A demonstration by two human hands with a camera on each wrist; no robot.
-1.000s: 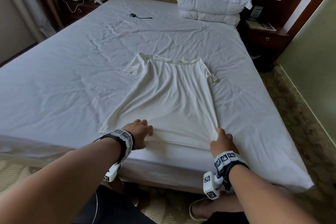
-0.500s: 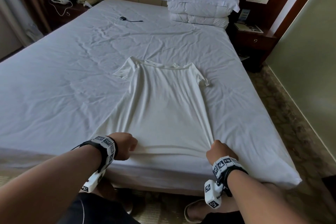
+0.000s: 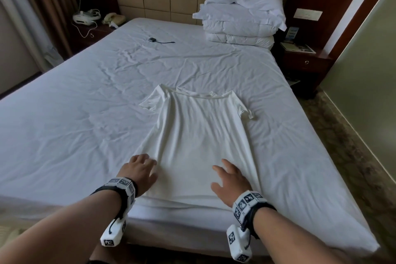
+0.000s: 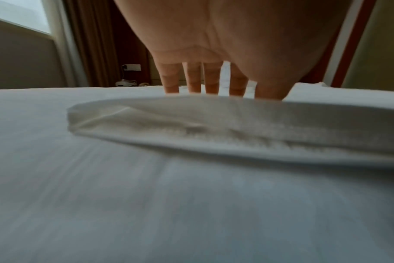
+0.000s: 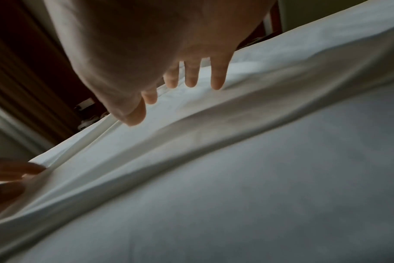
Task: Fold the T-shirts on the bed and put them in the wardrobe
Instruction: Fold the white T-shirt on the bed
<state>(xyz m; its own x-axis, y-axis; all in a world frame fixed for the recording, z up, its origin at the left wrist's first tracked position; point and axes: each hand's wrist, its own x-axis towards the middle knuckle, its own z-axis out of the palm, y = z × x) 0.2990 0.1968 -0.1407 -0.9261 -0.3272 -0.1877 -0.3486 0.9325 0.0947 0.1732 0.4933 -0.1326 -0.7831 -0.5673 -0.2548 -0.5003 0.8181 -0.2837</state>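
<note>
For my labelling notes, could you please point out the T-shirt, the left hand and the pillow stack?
T-shirt (image 3: 199,141): head view, chest fabric.
left hand (image 3: 139,170): head view, back of hand.
pillow stack (image 3: 242,28): head view, folded middle layer.

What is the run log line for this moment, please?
T-shirt flat on bed | left hand open, on hem | right hand open, on hem | unfolded

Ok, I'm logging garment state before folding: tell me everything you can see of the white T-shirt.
The white T-shirt is a thin, soft-looking knit, spread flat and unfolded on the bed, collar toward the pillows, hem at the near edge. Both short sleeves stick out, the right one crumpled. Faint lengthwise wrinkles run down it. The left hand and right hand lie open near the hem.
</note>
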